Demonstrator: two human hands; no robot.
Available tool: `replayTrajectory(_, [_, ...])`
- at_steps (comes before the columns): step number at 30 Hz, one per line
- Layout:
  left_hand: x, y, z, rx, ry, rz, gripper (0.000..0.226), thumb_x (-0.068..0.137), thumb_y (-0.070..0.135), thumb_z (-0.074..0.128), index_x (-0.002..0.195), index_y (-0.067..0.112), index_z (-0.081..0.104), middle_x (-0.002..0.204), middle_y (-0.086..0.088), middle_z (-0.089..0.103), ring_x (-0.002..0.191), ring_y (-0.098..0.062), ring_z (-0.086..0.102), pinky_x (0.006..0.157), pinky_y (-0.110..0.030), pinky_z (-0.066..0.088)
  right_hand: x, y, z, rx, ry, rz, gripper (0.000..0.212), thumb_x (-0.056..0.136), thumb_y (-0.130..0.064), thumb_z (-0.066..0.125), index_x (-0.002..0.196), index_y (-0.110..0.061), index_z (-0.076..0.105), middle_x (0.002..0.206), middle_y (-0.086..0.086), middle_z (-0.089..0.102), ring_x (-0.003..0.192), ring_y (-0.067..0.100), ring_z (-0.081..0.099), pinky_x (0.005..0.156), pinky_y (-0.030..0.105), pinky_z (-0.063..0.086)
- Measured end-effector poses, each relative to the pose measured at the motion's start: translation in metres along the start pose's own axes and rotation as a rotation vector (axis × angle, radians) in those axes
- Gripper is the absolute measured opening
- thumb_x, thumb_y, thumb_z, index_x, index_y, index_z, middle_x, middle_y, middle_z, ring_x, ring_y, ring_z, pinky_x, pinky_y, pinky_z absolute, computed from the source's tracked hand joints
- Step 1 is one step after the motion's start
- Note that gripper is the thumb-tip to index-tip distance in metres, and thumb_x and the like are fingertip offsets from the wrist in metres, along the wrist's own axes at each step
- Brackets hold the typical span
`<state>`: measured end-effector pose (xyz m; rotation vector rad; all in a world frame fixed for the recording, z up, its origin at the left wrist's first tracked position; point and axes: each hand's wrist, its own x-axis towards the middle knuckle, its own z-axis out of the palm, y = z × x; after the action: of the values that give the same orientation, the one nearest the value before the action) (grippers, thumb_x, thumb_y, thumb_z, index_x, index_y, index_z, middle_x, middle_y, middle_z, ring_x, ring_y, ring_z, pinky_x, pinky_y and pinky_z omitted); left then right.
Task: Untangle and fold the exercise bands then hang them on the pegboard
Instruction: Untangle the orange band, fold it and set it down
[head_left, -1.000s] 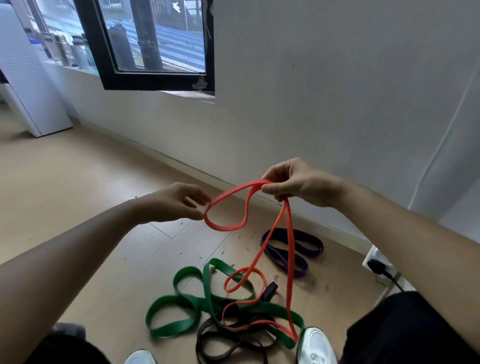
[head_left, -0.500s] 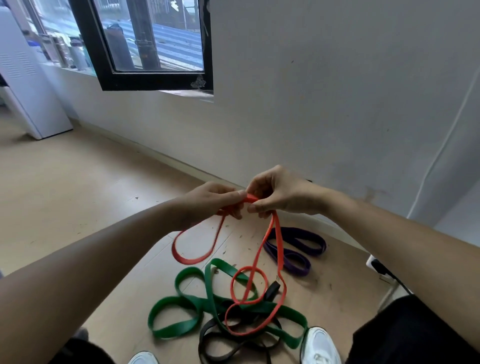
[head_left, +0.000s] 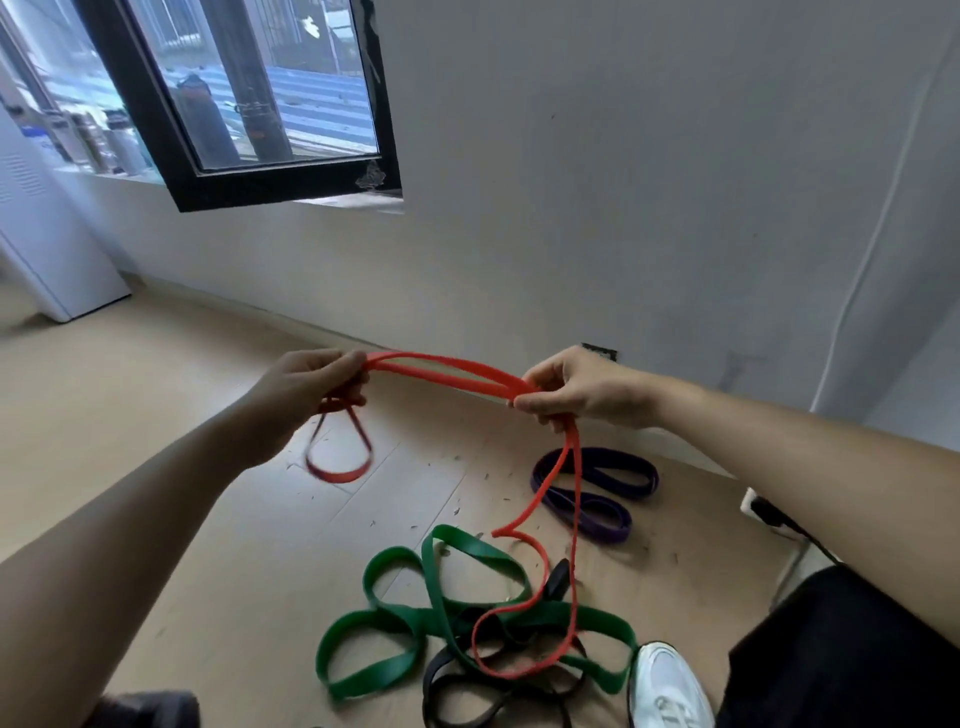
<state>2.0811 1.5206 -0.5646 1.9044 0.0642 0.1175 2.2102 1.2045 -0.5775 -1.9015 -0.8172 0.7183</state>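
**Two hands stretch a red exercise band above a tangle on the floor**

The fingers of the left hand (head_left: 304, 392) are pinched shut on one end of a red band (head_left: 441, 370), and the fingers of the right hand (head_left: 576, 392) are pinched shut on the same band further along. Between the two hands, a doubled stretch of the red band runs nearly level, two strands side by side, in the air above the floor. Below the left hand a small loop of the band hangs down, blurred. From under the right hand two strands drop to the floor (head_left: 156, 415), where the red band curls in a loop over the other bands.

On the floor, near the person's feet, a wide green band (head_left: 395, 618) lies in several twisted loops, tangled with a black band (head_left: 467, 696) that lies partly beneath it. The lower red loop rests across both. A purple band (head_left: 597, 493) lies apart from the tangle, closer to the wall (head_left: 623, 182), folded into a flat, long shape. Small dark flecks are scattered over the pale wood-look floor.

A white shoe (head_left: 667, 686) shows at the lower edge, touching the green band's end, beside a dark trouser leg (head_left: 841, 654). A black-framed window (head_left: 249, 93) is set in the grey wall at upper left. A white cabinet (head_left: 47, 249) stands at the far left
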Motion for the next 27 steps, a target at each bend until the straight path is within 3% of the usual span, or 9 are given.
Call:
replayTrajectory(2, [-0.003, -0.006, -0.004, 0.043, -0.026, -0.03, 0.068, 0.068, 0.072, 0.073, 0.093, 0.009, 0.074, 0.086, -0.007, 0.069, 0.083, -0.021, 0.067, 0.085, -0.036, 0.056, -0.002, -0.005, -0.003, 0.059, 0.022, -0.018, 0.025, 0.096, -0.023, 0.066, 0.108, -0.003, 0.074, 0.074, 0.006, 0.059, 0.062, 0.013, 0.055, 0.058, 0.025, 0.051])
replayTrajectory(5, [-0.008, -0.011, -0.006, 0.154, -0.084, -0.114, 0.043, 0.09, 0.043, 0.059, 0.101, 0.004, 0.072, 0.101, -0.027, 0.064, 0.087, -0.026, 0.062, 0.095, -0.046, 0.049, -0.005, -0.014, -0.006, 0.158, 0.038, -0.033, 0.03, 0.099, -0.025, 0.059, 0.113, -0.001, 0.072, 0.074, 0.009, 0.06, 0.059, 0.017, 0.054, 0.053, 0.026, 0.05])
replayTrajectory(7, [-0.01, -0.01, -0.006, 0.18, -0.134, -0.126, 0.048, 0.086, 0.054, 0.066, 0.099, 0.008, 0.075, 0.095, -0.02, 0.066, 0.083, -0.023, 0.063, 0.088, -0.042, 0.049, -0.006, -0.017, -0.007, 0.169, 0.039, -0.031, 0.029, 0.101, -0.024, 0.057, 0.113, -0.001, 0.071, 0.077, 0.011, 0.061, 0.062, 0.019, 0.055, 0.054, 0.026, 0.05])
replayTrajectory(10, [-0.01, -0.008, -0.002, 0.189, -0.214, -0.184, 0.079, 0.06, 0.078, 0.074, 0.101, 0.011, 0.075, 0.085, -0.004, 0.069, 0.084, -0.022, 0.069, 0.087, -0.033, 0.053, -0.009, -0.019, -0.007, 0.115, 0.056, -0.052, 0.026, 0.103, -0.022, 0.055, 0.111, -0.004, 0.072, 0.078, 0.01, 0.057, 0.064, 0.019, 0.052, 0.058, 0.028, 0.049])
replayTrajectory(12, [-0.009, -0.008, 0.006, 0.149, -0.282, -0.218, 0.073, 0.069, 0.069, 0.07, 0.105, 0.006, 0.073, 0.089, -0.007, 0.072, 0.092, -0.027, 0.072, 0.095, -0.04, 0.053, -0.011, -0.022, -0.007, 0.087, 0.074, -0.078, 0.025, 0.104, -0.02, 0.054, 0.112, -0.005, 0.071, 0.078, 0.009, 0.055, 0.065, 0.018, 0.051, 0.061, 0.029, 0.047])
replayTrajectory(14, [-0.008, -0.003, 0.016, 0.061, -0.326, -0.227, 0.052, 0.084, 0.047, 0.057, 0.108, 0.002, 0.071, 0.094, -0.013, 0.07, 0.101, -0.035, 0.07, 0.102, -0.047, 0.049, -0.012, -0.027, -0.006, 0.077, 0.083, -0.097, 0.024, 0.103, -0.019, 0.054, 0.113, -0.005, 0.07, 0.078, 0.009, 0.054, 0.066, 0.018, 0.051, 0.062, 0.03, 0.047])
replayTrajectory(16, [-0.006, 0.005, 0.026, -0.042, -0.335, -0.203, 0.043, 0.086, 0.035, 0.049, 0.105, 0.002, 0.07, 0.094, -0.017, 0.068, 0.105, -0.041, 0.067, 0.101, -0.046, 0.048, -0.013, -0.034, -0.005, 0.056, 0.077, -0.112, 0.022, 0.102, -0.018, 0.054, 0.113, -0.007, 0.07, 0.079, 0.009, 0.055, 0.067, 0.019, 0.052, 0.063, 0.029, 0.048])
replayTrajectory(22, [0.001, 0.026, 0.042, -0.383, -0.405, -0.134, 0.041, 0.078, 0.022, 0.042, 0.102, -0.001, 0.066, 0.082, -0.022, 0.06, 0.093, -0.04, 0.064, 0.1, -0.051, 0.045, -0.012, -0.043, -0.004, -0.004, 0.109, -0.131, 0.022, 0.102, -0.017, 0.056, 0.114, -0.009, 0.073, 0.077, 0.008, 0.057, 0.067, 0.02, 0.053, 0.061, 0.028, 0.049])
replayTrajectory(27, [-0.001, 0.027, 0.045, -0.307, -0.422, -0.171, 0.048, 0.077, 0.026, 0.041, 0.106, -0.002, 0.068, 0.078, -0.019, 0.057, 0.081, -0.034, 0.059, 0.091, -0.045, 0.049, -0.016, -0.046, -0.007, -0.022, 0.11, -0.153, 0.02, 0.102, -0.017, 0.056, 0.108, -0.01, 0.074, 0.077, 0.009, 0.055, 0.063, 0.016, 0.05, 0.058, 0.028, 0.045])
